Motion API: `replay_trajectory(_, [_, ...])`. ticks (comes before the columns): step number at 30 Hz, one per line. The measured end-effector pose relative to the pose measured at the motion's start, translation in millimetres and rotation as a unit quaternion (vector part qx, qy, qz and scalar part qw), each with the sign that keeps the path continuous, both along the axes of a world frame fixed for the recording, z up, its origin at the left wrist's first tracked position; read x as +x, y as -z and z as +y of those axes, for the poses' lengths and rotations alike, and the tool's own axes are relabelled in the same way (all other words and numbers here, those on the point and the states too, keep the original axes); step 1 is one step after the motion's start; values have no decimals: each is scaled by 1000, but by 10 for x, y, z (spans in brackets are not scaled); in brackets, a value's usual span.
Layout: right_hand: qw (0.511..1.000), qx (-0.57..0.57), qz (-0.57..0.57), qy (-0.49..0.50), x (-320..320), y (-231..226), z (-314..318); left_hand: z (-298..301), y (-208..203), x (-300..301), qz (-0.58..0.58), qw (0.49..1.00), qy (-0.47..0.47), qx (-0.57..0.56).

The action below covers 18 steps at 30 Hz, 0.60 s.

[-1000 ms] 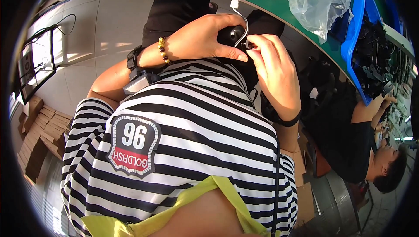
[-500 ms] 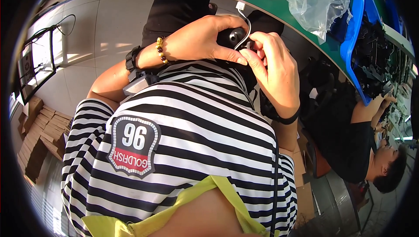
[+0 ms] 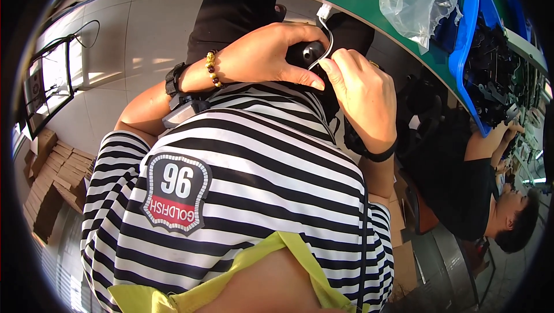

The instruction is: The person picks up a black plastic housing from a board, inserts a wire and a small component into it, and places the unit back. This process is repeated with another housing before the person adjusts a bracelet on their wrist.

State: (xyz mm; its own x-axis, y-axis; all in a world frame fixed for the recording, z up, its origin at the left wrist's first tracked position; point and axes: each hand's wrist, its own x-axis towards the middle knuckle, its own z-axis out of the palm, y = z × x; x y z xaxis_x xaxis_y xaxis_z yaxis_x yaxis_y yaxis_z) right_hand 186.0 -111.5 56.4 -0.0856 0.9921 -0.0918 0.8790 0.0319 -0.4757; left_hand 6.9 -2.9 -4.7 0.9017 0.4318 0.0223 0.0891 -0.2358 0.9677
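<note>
My left hand is wrapped round a black rounded housing with a small round hole in its face. A thin pale cable comes off the housing and curves up to a white plug connector at its free end. Beside the housing, my right hand is closed, with thumb and forefinger pinched at the cable. Its other fingers are curled under, and whatever else they may hold is hidden.
A green-topped table edges the far side, with clear plastic bags on it. A blue bin of black parts stands at the right, near a seated co-worker. Stacked cardboard lies at the left.
My right hand has turned and its fingers have drawn closer together; the small black piece by its fingertips is now hidden. The plug connector has shifted slightly right and tilted.
</note>
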Motion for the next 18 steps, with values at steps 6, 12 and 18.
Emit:
replay_trajectory(6, [993,96,58,30,-71,77,13,-15,0,13,2,998,-5,-61])
replay_trajectory(12, [985,64,158,27,-45,44,5,8,36,-14,-5,998,-27,-57])
replay_trajectory(18, [995,37,88,8,-3,33,0,11,-5,-13,33,998,-7,-60])
